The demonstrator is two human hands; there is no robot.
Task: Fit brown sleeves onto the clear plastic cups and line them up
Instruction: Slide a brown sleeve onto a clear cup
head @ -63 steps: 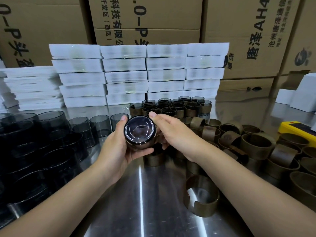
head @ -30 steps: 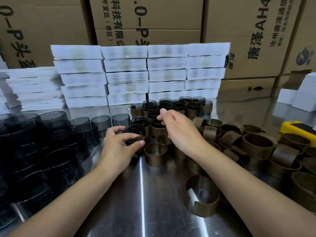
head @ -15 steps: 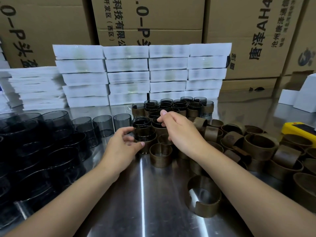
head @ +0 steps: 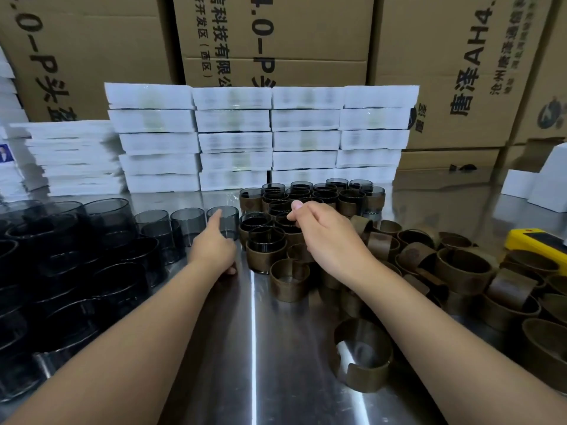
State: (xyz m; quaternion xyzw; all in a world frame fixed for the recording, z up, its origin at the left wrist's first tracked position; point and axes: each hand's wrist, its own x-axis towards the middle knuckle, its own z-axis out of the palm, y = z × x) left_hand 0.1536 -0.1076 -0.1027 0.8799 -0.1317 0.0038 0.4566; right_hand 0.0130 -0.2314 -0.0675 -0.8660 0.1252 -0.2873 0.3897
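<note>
Left fingers (head: 216, 218) outstretched to clear cup (head: 230, 223), right fingers (head: 297, 206) over sleeved cups (head: 265, 251), grip hidden

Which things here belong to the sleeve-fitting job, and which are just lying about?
Job:
bare clear cups
loose brown sleeves
sleeved cups in rows

Lying about:
white packet stacks
cardboard boxes
yellow device
small white boxes

Much here slips under the hands or off the edges.

The right hand (head: 325, 237) curls its fingertips down over the sleeved cups (head: 266, 244), so I cannot tell whether they pinch a rim. The left hand (head: 214, 251) hides all but its forefinger and thumb tip. The yellow device (head: 535, 243) on the right and the dark cups (head: 61, 271) on the left run out of view. The white packs (head: 234, 121) carry labels too blurred to read.
</note>
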